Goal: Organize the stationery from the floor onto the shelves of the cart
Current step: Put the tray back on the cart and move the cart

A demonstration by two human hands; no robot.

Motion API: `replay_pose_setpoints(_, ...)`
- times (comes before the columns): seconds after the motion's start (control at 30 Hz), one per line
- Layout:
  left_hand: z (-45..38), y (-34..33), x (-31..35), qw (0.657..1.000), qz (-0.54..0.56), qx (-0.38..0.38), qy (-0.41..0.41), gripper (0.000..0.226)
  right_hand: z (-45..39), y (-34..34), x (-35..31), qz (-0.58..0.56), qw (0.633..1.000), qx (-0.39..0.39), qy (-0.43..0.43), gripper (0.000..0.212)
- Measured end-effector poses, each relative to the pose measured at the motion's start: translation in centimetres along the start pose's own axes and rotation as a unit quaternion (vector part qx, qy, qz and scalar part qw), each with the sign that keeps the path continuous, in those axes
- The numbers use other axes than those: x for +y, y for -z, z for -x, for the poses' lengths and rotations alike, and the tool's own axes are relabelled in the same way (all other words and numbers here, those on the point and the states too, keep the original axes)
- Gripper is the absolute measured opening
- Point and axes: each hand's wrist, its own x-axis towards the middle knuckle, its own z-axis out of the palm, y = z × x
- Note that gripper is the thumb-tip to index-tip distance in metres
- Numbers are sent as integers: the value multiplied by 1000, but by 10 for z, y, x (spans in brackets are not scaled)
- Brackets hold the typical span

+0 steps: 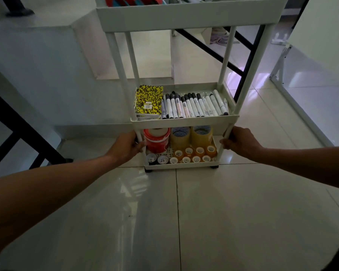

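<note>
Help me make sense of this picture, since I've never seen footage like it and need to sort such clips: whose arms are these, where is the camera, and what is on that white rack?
There is no machine here. The camera sits on a person's head and looks forward and down, so the two bare arms reaching in from the bottom are that person's own.

The white rack is a small cart with three shelves, standing on a tiled floor. The left hand grips the cart's front left post, and the right hand grips the front right post, both just below the middle shelf.

On the middle shelf lie a stack of yellow-and-black notebooks and, beside it, a row of markers. The bottom shelf holds a red tape roll, two large clear tape rolls and, in front, many small tape rolls. The top shelf holds something red and blue, mostly cut off from view.
</note>
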Motion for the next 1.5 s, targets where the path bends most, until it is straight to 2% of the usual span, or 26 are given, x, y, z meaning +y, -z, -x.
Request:
replay_pose_setpoints(0.27,-15,2,-3,1000,0,15,-16,14,-16,-7,6,-7,999,33,-2,22)
replay_pose_setpoints(0.53,-14,3,-2,1000,-5,13,-18,18,-18,-13,13,-5,1000,29,-9,27)
replay_pose_setpoints(0.67,-13,0,-2,1000,-21,20,9,17,-20,-17,14,61,997,-40,-37,38)
replay_pose_setpoints(0.77,-5,-7,-8,999,-35,-12,26,26,-21,-23,18,51,993,-75,-80,27)
replay_pose_setpoints(0.87,0,-10,-12,999,-33,-32,25,24,-24,-28,19,22,992,-64,-103,22)
replay_pose_setpoints(1.13,-5,-8,-16,997,-72,-41,-2,15,-24,-30,26,55,994,-60,-69,11)
replay_pose_setpoints(1.37,-7,-9,-16,994,-105,-27,-18,22,-31,-18,27,115,988,-102,-28,21)
replay_pose_setpoints(1.5,-6,-8,-12,994,-106,-29,-11,24,-29,-24,28,100,989,-89,-60,19)
